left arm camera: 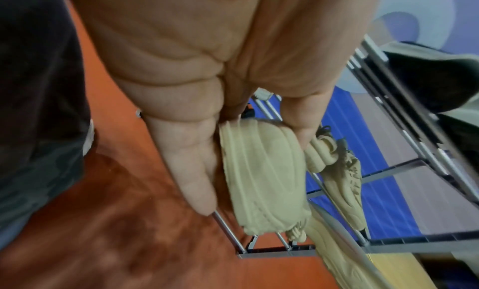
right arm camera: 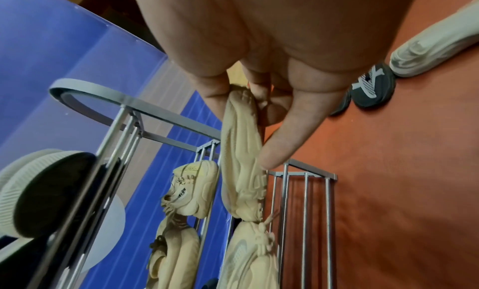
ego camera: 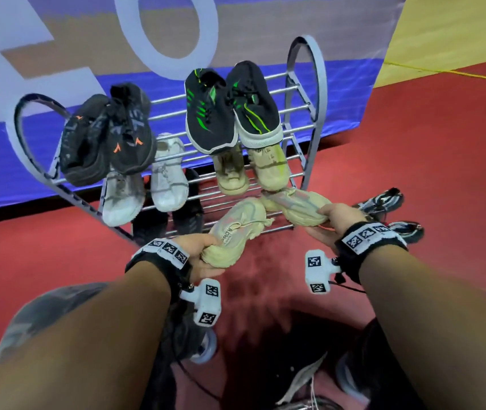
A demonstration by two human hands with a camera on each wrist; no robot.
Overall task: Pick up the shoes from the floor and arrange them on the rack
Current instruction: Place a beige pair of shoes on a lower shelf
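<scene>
Cream sneakers, one in each hand, hover at the near right end of the rack's (ego camera: 318, 93) lowest tier. Left hand (ego camera: 203, 253) clamps its sneaker (ego camera: 235, 229) by the heel, thumb and fingers curled round it; right hand (ego camera: 333, 220) pinches the other sneaker (ego camera: 295, 207) likewise. A dark pair (ego camera: 395, 208) lies on the red floor (ego camera: 428, 143) to the right.

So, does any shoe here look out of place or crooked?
Yes. A black-and-white pair lies on the floor right of the rack, not shelved. On the top shelf the black-orange pair leans together, one shoe partly over the other, while the black-green pair sits side by side.
</scene>
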